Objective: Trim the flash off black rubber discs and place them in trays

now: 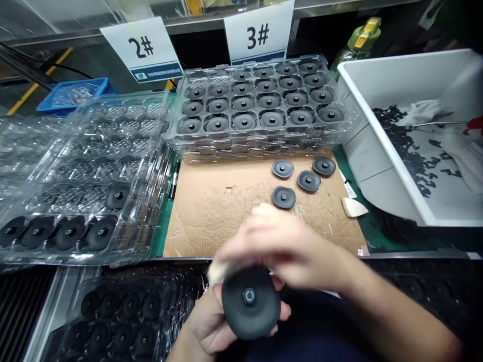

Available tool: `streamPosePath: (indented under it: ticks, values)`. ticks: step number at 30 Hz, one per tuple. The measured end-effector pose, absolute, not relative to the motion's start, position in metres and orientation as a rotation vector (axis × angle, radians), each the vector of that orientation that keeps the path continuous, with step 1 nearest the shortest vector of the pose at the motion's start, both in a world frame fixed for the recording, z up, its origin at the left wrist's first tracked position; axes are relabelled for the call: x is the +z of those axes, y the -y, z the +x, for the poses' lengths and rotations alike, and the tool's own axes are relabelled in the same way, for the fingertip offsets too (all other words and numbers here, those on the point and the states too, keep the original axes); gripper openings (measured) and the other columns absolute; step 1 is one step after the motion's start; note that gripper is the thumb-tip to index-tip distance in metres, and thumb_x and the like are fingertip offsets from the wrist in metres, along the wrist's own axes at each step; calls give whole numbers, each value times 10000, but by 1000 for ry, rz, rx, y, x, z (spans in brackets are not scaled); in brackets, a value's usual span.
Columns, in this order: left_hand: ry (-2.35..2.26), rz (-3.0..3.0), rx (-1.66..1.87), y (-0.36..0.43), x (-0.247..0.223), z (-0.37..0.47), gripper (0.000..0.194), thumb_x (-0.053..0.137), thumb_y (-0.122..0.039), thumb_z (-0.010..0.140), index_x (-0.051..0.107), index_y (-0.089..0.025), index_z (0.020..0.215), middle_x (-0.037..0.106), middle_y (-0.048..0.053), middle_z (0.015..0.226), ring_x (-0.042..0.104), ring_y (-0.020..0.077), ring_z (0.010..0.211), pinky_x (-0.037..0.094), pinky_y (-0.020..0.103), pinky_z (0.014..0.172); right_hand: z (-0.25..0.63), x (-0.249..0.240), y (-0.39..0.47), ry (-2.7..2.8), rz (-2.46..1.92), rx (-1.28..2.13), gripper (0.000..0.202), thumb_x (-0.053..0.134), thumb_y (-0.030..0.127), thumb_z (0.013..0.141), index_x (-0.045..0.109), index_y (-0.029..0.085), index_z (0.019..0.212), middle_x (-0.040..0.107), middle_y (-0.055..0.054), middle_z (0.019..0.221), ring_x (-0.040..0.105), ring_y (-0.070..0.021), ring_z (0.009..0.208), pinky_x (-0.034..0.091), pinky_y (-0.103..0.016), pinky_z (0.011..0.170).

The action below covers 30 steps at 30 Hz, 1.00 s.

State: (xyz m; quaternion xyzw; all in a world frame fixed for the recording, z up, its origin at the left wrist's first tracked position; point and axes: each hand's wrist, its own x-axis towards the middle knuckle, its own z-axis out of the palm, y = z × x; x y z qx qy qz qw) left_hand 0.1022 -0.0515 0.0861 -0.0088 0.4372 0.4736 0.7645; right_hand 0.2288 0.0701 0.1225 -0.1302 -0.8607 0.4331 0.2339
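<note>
My left hand (213,322) grips a round black plastic part (251,314) from below, its small central stud facing up. Across the part's far edge, my right hand (279,246) is curled and smeared by motion. A pale cream pad (217,271) shows under its fingertips, partly hidden. Beyond my hands, a few similar black parts (284,197) lie loose on a cardboard sheet (204,216). Another cream pad (353,207), wedge-shaped, rests by the cardboard's right edge.
A stack of clear trays (260,133) filled mostly with black parts stands at the back. More clear trays (124,221) are at left, partly filled. A white bin (381,166) with small black pieces stands at right. A marker pen (174,181) lies beside the cardboard.
</note>
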Motion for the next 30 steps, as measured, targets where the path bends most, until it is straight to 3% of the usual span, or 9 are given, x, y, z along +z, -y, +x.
streamPosePath:
  ticks: [4, 10, 14, 18, 22, 26, 30]
  values:
    - [-429, -91, 916, 45, 80, 87, 378, 709, -276, 642, 652, -222, 1012, 727, 61, 923, 694, 229, 779, 570, 256, 583, 230, 67, -81, 2309, -1022, 1201, 289, 508, 160, 857, 593, 256, 1116, 651, -8, 999, 588, -141, 854, 465, -256, 732]
    - [-384, -106, 988, 48, 70, 72, 369, 665, -175, 680, 656, -235, 1045, 708, 52, 1029, 668, 236, 894, 562, 276, 690, 233, -12, -37, 2299, -1222, 953, 413, 443, 188, 870, 462, 199, 1283, 443, -147, 1263, 490, -269, 1076, 438, -448, 867]
    - [-442, -140, 1015, 49, 68, 67, 350, 692, -206, 677, 667, -246, 1024, 704, 59, 1042, 663, 246, 912, 554, 299, 722, 228, -25, -33, 2297, -1213, 870, 380, 492, 224, 845, 516, 220, 1224, 471, -131, 1229, 499, -287, 1042, 439, -469, 853]
    - [-489, -115, 1055, 49, 71, 66, 386, 717, -284, 670, 654, -245, 1048, 690, 61, 1074, 649, 252, 947, 539, 304, 760, 217, -1, -59, 2222, -1180, 839, 268, 416, 153, 872, 572, 167, 1089, 578, -102, 1014, 561, -212, 924, 475, -362, 783]
    - [-563, -53, 1142, 51, 73, 64, 399, 694, -340, 686, 647, -223, 1065, 684, 64, 1078, 640, 251, 962, 518, 308, 806, 209, 63, -60, 2123, -1080, 817, 332, 459, 177, 889, 465, 235, 1216, 589, -46, 1071, 544, -163, 933, 430, -306, 788]
    - [-701, 29, 1232, 52, 67, 62, 386, 716, -272, 673, 656, -208, 1049, 686, 38, 1071, 610, 196, 1017, 452, 242, 904, 206, 114, -46, 2400, -508, 823, 320, 415, 134, 882, 605, 267, 1102, 605, 2, 731, 478, -137, 651, 332, -294, 634]
    - [-788, 42, 1314, 49, 61, 65, 451, 707, -287, 676, 614, -251, 1115, 687, 10, 1070, 617, 197, 1002, 486, 253, 868, 195, 130, -41, 2563, -789, 675, 314, 407, 98, 869, 649, 226, 1023, 554, -4, 641, 424, -139, 608, 256, -305, 592]
